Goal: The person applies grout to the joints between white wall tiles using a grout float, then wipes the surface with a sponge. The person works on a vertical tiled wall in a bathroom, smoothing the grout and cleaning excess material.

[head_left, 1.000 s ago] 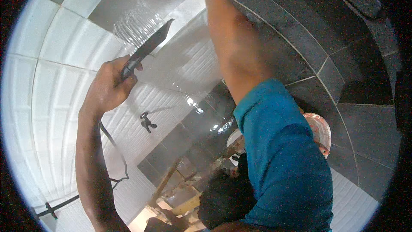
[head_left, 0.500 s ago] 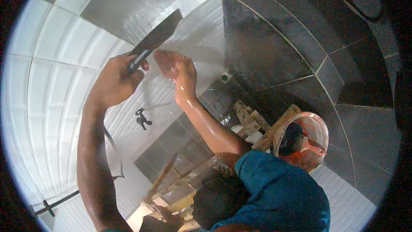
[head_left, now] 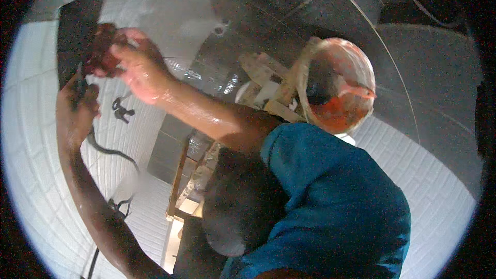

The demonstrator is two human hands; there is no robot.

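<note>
My left hand [head_left: 77, 111] is at the far left, its fingers wrapped round the handle of a flat, dark-bladed trowel [head_left: 77, 26]. The blade points up in front of the white tiled wall. Close against the blade, my right hand [head_left: 144, 67] grips a wet, dark reddish wad [head_left: 103, 46], perhaps a sponge or rag. Whether the wad touches the blade I cannot tell for sure. My right hand and forearm glisten with water.
A smeared bucket [head_left: 369, 62] with orange-red residue and a dark thing inside stands at right. Wooden boards [head_left: 285, 111] lie beside it. A black fitting [head_left: 122, 111] sticks out of the white wall, with a dark cable [head_left: 111, 151] below. Dark grey tiles [head_left: 403, 77] cover the right side.
Both hands have shifted left in view, and the trowel blade has turned more upright. My right hand with the reddish wad has come up to the blade. The bucket appears higher as the view turned.
</note>
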